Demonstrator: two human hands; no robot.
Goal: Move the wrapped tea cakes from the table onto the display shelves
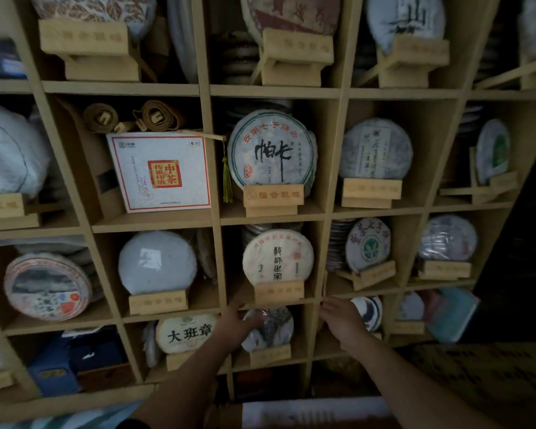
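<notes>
Left hand grips wrapped tea cake upright on wooden stand, low cubby. Right hand loose, empty, near divider. Risk: careless release tips cake off stand.

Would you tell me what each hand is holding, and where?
The left hand touches the upper left edge of a wrapped tea cake on its stand; the right hand holds nothing.

Wooden display shelves carry wrapped tea cakes upright on wooden stands.
</notes>
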